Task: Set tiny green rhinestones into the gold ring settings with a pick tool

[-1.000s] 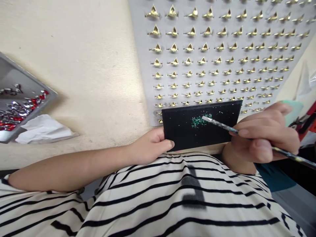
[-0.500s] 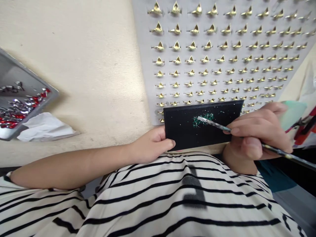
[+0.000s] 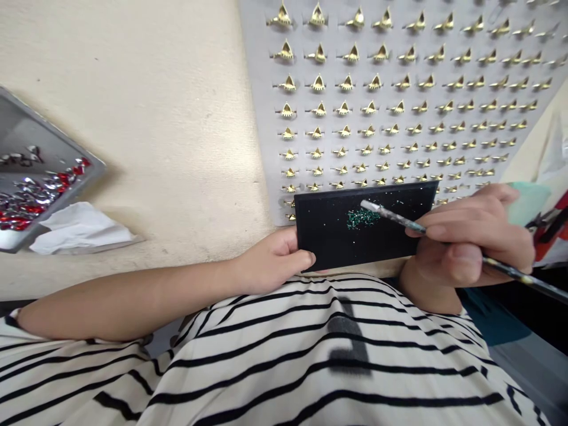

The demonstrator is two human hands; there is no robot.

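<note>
My left hand grips the near left corner of a flat black tray, thumb on top and the other fingers out of sight beneath. Tiny green sparkling stones lie in a loose patch at the tray's middle, with a few strays around. Between the thumb and fingers of my right hand is a slim, speckled pen-like stick with a whitish tip. That tip hovers over the far edge of the green patch; whether it touches or carries a stone I cannot tell.
Rows of gold triangular rings stand in a grey board behind the tray. On the left are a grey box of red and silver pieces and a crumpled white tissue. Red-handled tools lie at the far right.
My right hand and the stick have shifted right, and the tip has moved slightly away from me, off the middle of the stones. My left hand and the tray stay put.
</note>
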